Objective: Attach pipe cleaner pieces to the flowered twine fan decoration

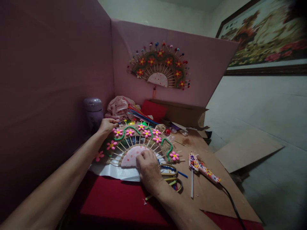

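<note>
Two bare hands work over one decorated fan [168, 147], which lies on the red-covered surface [107, 195] with a white sheet partly beneath it. At far left, one lidded purple flask [93, 110] stands against a pink panel [55, 64]. Just right of it, the left hand [107, 126] reaches the fan's upper left edge, its fingertips drawn narrow on one small blue tip [119, 123]. One bunched, pale pink cloth [118, 107] sits behind. Nine pink flowers with yellow centers (the green strips curl among them) dot the fan's twine-colored band. The right hand [148, 166], fingers curled, rests on the fan's pale, dotted half-circle [131, 156]; whether it grips anything, one cannot tell. Above, a second fan [159, 60], bearing eight orange flowers, hangs on the rear pink panel [203, 60]. Beside the right hand lies one pair of scissors [177, 185], its two gold-toned handle loops showing. Farther right, on brown cardboard [216, 195], are one translucent stick [192, 185] and one flower-patterned glue gun [203, 169] with a black cord. One framed picture [268, 38] hangs at upper right.
</note>
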`<state>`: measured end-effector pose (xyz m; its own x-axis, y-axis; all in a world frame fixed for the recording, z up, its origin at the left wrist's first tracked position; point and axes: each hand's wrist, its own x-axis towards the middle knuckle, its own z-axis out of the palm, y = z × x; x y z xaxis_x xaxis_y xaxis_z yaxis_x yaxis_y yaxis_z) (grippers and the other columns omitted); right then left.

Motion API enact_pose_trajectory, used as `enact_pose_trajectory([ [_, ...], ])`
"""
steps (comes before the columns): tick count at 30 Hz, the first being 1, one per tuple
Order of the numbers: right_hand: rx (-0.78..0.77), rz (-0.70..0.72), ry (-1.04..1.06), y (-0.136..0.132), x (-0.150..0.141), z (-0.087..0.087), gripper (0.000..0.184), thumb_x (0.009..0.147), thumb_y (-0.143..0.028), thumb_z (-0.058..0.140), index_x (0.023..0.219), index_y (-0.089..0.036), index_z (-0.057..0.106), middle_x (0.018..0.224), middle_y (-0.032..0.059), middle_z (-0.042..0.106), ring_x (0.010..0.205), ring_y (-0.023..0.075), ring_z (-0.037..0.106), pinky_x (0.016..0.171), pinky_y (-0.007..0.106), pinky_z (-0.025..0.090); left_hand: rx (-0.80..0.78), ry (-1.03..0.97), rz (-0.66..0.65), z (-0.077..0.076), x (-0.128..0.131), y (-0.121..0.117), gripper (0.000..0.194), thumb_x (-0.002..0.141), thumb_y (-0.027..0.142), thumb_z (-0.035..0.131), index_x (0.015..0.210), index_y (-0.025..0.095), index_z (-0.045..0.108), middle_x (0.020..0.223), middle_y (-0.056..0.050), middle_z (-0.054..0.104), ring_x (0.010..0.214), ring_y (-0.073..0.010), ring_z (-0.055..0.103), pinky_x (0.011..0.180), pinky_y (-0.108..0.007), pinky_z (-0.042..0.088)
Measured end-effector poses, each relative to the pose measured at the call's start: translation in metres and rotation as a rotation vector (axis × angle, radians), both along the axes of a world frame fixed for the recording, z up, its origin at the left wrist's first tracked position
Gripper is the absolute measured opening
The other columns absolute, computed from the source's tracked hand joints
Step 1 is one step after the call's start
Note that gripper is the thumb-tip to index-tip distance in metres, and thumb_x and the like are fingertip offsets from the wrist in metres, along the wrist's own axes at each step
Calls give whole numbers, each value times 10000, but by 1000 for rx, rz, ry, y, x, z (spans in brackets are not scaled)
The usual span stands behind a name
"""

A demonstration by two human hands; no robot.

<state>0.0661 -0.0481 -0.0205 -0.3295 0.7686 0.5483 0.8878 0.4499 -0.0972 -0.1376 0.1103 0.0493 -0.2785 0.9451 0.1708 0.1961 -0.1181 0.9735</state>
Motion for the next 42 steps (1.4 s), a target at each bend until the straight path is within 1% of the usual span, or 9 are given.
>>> enact_pose_trajectory([
  [4,-7,2,0,-1,0,1,89,748,-142,564,822,-190,578,891,72,499,833,207,397,708,322,318,-9,5,-10,-1,-1,-1,190,430,162,748,604,108,697,456,-2,579,403,-70,427,426,-202,320],
  [11,-21,5,0,0,0,-1,71,775,-158,550,834,-190,574,897,71,499,847,204,408,726,321,328,-17,5,-6,1,0,-5,170,467,93,695,637,99,707,450,6,575,372,-53,374,398,-196,274],
  [25,-15,8,11,1,1,-2,87,762,-147,550,834,-190,573,905,71,501,849,208,405,723,323,326,-22,-3,-14,5,4,-11,194,433,120,738,620,98,694,472,4,583,392,-62,415,412,-201,313],
  [35,-40,13,7,-1,1,0,101,754,-136,551,840,-186,568,912,73,498,859,209,403,730,324,325,-19,9,-10,5,4,-11,185,444,100,705,629,97,694,471,5,579,407,-67,431,420,-195,322],
  [42,-30,13,1,0,1,0,86,758,-160,560,840,-183,572,908,76,497,853,211,397,725,325,321,-22,27,-20,5,3,-10,220,439,96,693,659,97,702,490,-2,599,400,-64,424,408,-186,315],
])
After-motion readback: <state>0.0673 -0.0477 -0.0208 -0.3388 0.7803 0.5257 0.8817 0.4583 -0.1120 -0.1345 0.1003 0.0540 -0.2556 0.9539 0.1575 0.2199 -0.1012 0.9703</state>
